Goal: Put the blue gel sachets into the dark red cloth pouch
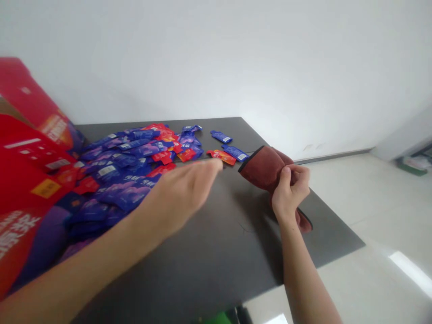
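My right hand (pixel 290 189) pinches a reddish-brown cloth (pixel 261 168) with dark edging, held just above the grey table. The cloth is bunched at my fingers; one end spreads to the left and another part hangs below my wrist. My left hand (pixel 189 186) hovers over the table, left of the cloth and apart from it. Its fingers are pressed together, with a small dark spot at their tips that I cannot make out. Near that hand lie a red-orange sachet (pixel 222 156) and a blue sachet (pixel 236 153).
A large heap of blue and red sachets (pixel 135 153) covers the left of the dark grey table (pixel 216 252). Beside it stands an open red box (pixel 30 148). A white wall (pixel 216 58) rises behind. The table's right edge drops to a pale floor (pixel 378 216).
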A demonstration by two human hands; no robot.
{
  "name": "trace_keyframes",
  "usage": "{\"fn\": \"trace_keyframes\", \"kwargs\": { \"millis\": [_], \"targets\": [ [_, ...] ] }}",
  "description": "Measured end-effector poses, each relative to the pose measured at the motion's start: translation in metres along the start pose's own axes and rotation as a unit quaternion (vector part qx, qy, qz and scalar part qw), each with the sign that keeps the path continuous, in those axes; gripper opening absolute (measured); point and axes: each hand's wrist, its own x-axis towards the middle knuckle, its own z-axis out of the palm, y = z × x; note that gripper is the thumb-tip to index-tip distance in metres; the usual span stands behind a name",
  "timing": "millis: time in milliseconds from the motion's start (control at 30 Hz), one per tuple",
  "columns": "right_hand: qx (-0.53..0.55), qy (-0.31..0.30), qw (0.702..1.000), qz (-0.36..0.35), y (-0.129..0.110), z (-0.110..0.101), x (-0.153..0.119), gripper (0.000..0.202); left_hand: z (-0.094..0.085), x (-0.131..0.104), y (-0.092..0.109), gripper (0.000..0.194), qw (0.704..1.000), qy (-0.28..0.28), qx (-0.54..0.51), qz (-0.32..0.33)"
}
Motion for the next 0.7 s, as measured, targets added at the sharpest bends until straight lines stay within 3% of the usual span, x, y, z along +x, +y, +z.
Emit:
{"fn": "trace_keyframes", "kwargs": {
  "millis": [67, 133, 233, 333, 467, 567, 700],
  "targets": [
    [-0.002, 0.004, 1.000, -0.013, -0.003, 0.000, -0.001, 0.017, -0.016, -0.041, 0.030, 0.018, 0.999, 0.001, -0.043, 0.010],
    [0.000, -0.004, 0.999, -0.032, -0.009, 0.001, -0.005, 0.017, -0.024, -0.081, 0.057, 0.022, 0.994, -0.025, -0.101, -0.040],
    [0.005, -0.048, 0.996, -0.076, -0.025, -0.002, -0.017, 0.016, -0.029, -0.121, 0.081, 0.028, 0.975, -0.098, -0.183, -0.080],
    [0.002, -0.132, 0.984, -0.123, -0.046, -0.010, -0.032, 0.013, -0.030, -0.132, 0.086, 0.039, 0.966, -0.145, -0.188, -0.106],
    [0.024, -0.260, 0.946, -0.190, -0.079, -0.021, -0.046, 0.010, -0.021, -0.123, 0.094, 0.040, 0.962, -0.176, -0.080, -0.193],
    [0.045, -0.379, 0.884, -0.271, -0.103, -0.023, -0.057, 0.014, -0.012, -0.120, 0.107, 0.034, 0.949, -0.236, -0.022, -0.206],
    [0.042, -0.572, 0.724, -0.383, -0.122, -0.019, -0.092, 0.020, -0.016, -0.137, 0.113, 0.027, 0.932, -0.314, -0.028, -0.177]
  ]
}}
